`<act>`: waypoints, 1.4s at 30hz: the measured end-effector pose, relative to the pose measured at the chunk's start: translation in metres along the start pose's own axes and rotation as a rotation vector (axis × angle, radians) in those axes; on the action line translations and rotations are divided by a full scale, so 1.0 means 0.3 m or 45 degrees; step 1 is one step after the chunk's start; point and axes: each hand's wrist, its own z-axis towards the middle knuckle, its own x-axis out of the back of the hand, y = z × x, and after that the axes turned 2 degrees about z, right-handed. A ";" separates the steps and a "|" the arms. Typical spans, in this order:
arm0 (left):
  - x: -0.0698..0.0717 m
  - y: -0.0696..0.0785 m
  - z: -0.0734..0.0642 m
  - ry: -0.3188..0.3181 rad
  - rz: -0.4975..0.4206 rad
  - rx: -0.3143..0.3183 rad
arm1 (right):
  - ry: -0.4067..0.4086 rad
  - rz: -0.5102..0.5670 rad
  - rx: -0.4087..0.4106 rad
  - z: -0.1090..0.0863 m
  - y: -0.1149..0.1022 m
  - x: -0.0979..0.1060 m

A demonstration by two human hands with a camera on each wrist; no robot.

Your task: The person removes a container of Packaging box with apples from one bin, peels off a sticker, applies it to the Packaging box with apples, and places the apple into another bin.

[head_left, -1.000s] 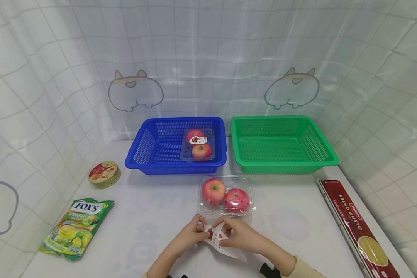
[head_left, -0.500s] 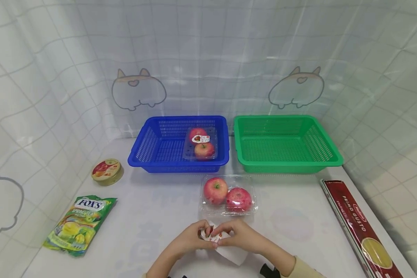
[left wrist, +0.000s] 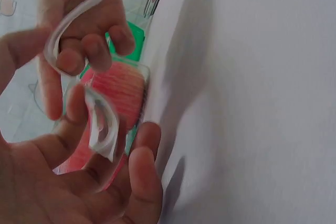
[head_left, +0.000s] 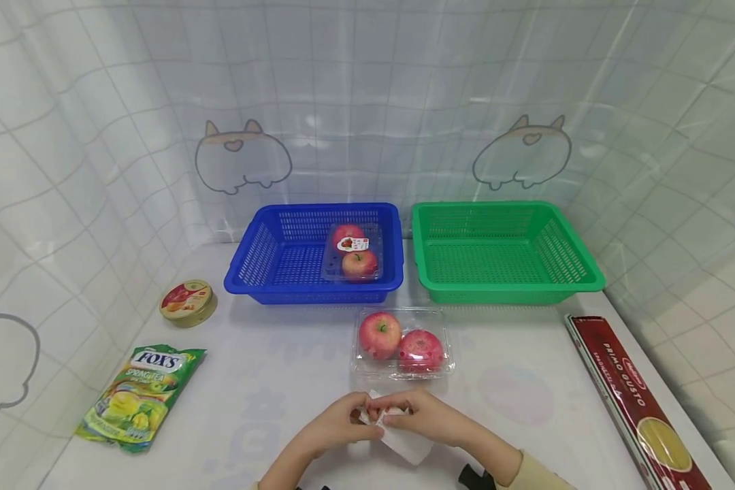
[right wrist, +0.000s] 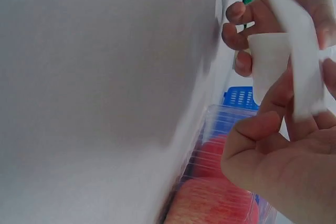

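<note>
Both hands meet near the front middle of the table, over a white sticker sheet (head_left: 409, 446) with small red prints. My left hand (head_left: 337, 425) pinches one curled end between thumb and fingers; in the left wrist view a rolled white piece (left wrist: 107, 132) shows at these fingers. The right hand (head_left: 429, 415) grips the sheet opposite, its bare white end hanging below. From the right wrist, a white strip (right wrist: 307, 61) bends up between the hands. Just beyond the fingers lies a clear plastic box (head_left: 401, 373) with two red apples (head_left: 380, 335).
A blue basket (head_left: 318, 297) at the back contains another clear box of apples (head_left: 360, 265), bearing a white label. Beside it stands a green basket (head_left: 508, 296). A round tin (head_left: 186, 303) and a candy bag (head_left: 141, 395) lie left, a red spaghetti box (head_left: 637, 401) right.
The fingers have drawn closer together and bent the sheet, covering most of its printed side. Its plain white end has swung slightly left and down. Box, baskets and packages stay put.
</note>
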 end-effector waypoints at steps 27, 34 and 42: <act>0.094 0.053 -0.014 0.272 -0.304 0.069 | 0.126 -0.940 0.007 -0.007 0.000 -0.014; 0.092 0.142 0.025 0.520 -0.422 -0.022 | 0.377 -0.301 0.093 0.016 -0.089 0.024; 0.048 0.146 0.073 0.926 0.661 -0.744 | 0.644 0.354 -0.051 0.045 -0.153 0.037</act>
